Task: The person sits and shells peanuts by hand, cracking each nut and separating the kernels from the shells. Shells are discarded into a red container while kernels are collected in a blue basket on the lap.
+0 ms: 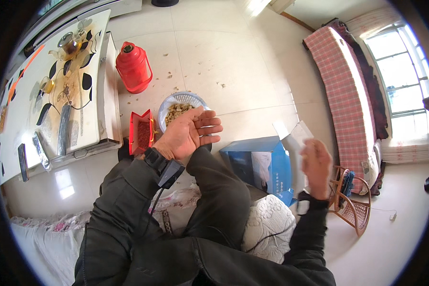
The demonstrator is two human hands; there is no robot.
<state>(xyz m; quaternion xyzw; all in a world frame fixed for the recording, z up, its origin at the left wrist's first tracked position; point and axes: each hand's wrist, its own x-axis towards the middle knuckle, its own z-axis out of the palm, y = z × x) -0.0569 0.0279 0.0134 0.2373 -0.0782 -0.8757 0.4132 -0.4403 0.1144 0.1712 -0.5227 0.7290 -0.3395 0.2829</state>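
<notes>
My left hand point(189, 134) is turned palm up with its fingers apart, and nothing shows in it. It hovers over the near side of a pale plastic basket point(163, 103), hiding part of it. Tan, shell-like pieces point(177, 111) fill the basket's visible inside. Left of that hand stands a red paper bag point(132, 131) with small reddish pieces point(143, 134) inside. My right hand point(316, 166) is blurred, its fingers curled, beside the open flaps of a blue cardboard box point(248, 157). I cannot tell whether it holds anything.
A red thermos flask point(134, 66) stands on the floor by a patterned table point(93, 118) bearing a glass teapot point(68, 44). Tan scraps point(221, 85) litter the tiles. On the right are a wicker chair point(355, 211) and a plaid-covered bed point(343, 85).
</notes>
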